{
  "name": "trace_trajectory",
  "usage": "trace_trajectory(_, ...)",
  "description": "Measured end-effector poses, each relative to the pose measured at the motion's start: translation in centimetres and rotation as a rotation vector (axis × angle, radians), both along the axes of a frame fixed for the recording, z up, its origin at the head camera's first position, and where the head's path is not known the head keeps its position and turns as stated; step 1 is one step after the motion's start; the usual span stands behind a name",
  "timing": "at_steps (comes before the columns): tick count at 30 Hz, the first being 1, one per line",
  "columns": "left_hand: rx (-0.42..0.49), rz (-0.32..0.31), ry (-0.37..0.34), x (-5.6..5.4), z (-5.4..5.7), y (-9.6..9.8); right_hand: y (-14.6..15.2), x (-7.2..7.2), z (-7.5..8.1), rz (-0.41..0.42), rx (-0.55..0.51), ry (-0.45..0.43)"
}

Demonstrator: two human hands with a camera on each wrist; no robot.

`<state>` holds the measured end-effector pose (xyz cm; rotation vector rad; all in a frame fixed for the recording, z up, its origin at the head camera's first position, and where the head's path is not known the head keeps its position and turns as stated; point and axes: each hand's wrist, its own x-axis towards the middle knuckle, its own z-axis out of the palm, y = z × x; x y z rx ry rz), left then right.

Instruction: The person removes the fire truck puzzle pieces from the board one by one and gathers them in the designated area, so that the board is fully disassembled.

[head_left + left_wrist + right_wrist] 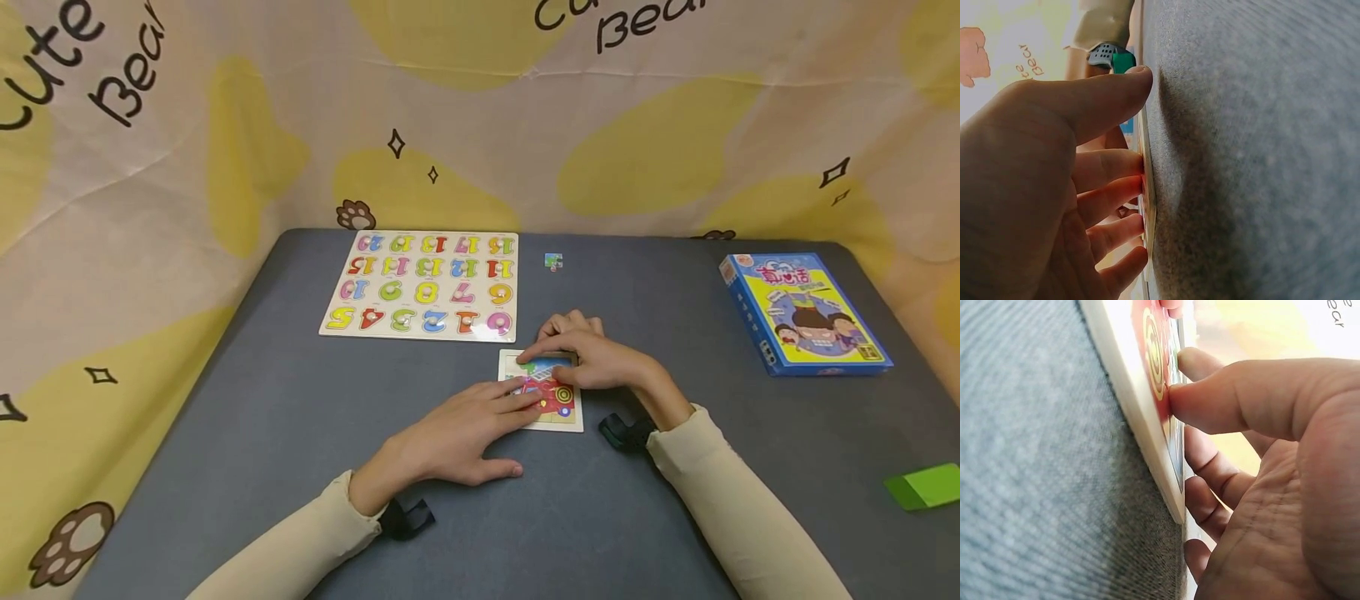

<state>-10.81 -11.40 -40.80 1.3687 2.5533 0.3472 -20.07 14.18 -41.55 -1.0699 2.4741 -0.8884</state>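
A small jigsaw puzzle (562,408) in a pale frame lies on the grey table, with a red vehicle under a blue sky. My left hand (472,429) rests its outstretched fingertips on the left part of the picture, thumb spread out over the table. From the upper right, my right hand (592,358) touches the puzzle with thumb and index finger set apart, its other fingers bent near the far edge. In the right wrist view, the thumb (1210,406) presses on the picture beside a yellow spiral. The hands cover part of the picture.
A number board (416,279) lies behind the puzzle to the left. One loose jigsaw piece (553,262) is on the table beyond the right hand. A blue and yellow box (813,317) stands at the right, and a green block (926,487) sits nearer the right edge.
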Motion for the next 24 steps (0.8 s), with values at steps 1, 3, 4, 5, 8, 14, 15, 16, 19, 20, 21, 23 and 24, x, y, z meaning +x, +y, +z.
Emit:
trace_trajectory(1,0.002,0.0,0.003,0.0,-0.02,0.0,0.01,-0.01,0.0,0.004,0.001,-0.001)
trace_trajectory(3,0.004,-0.001,0.01,0.03,-0.04,-0.03,0.01,-0.06,-0.02,0.01,0.003,-0.004)
trace_trajectory(4,0.004,-0.001,0.017,0.02,-0.1,-0.06,0.01,-0.08,-0.05,0.01,0.005,-0.006)
trace_trajectory(5,0.003,-0.001,0.023,0.02,-0.15,-0.07,0.0,-0.12,-0.08,0.01,0.008,-0.008)
trace_trajectory(8,-0.006,-0.003,0.044,0.02,-0.35,-0.1,-0.04,-0.21,-0.15,0.007,0.012,-0.015)
trace_trajectory(14,-0.024,-0.004,0.069,0.16,-0.48,-0.1,-0.05,-0.26,-0.12,0.004,0.012,-0.037)
trace_trajectory(15,-0.022,-0.006,0.073,0.17,-0.47,-0.09,-0.05,-0.26,-0.11,0.004,0.013,-0.042)
trace_trajectory(16,-0.021,-0.008,0.076,0.17,-0.48,-0.09,-0.04,-0.27,-0.12,0.003,0.014,-0.048)
trace_trajectory(19,-0.011,-0.013,0.081,0.13,-0.52,-0.11,-0.01,-0.31,-0.14,0.007,0.016,-0.055)
trace_trajectory(20,-0.007,-0.015,0.083,0.13,-0.53,-0.11,0.01,-0.33,-0.14,0.009,0.017,-0.052)
trace_trajectory(21,-0.003,-0.017,0.085,0.12,-0.52,-0.12,0.02,-0.35,-0.14,0.011,0.019,-0.047)
trace_trajectory(23,0.001,-0.018,0.087,0.11,-0.53,-0.12,0.03,-0.38,-0.14,0.015,0.02,-0.036)
trace_trajectory(24,0.004,-0.019,0.089,0.11,-0.52,-0.12,0.02,-0.39,-0.12,0.017,0.021,-0.032)
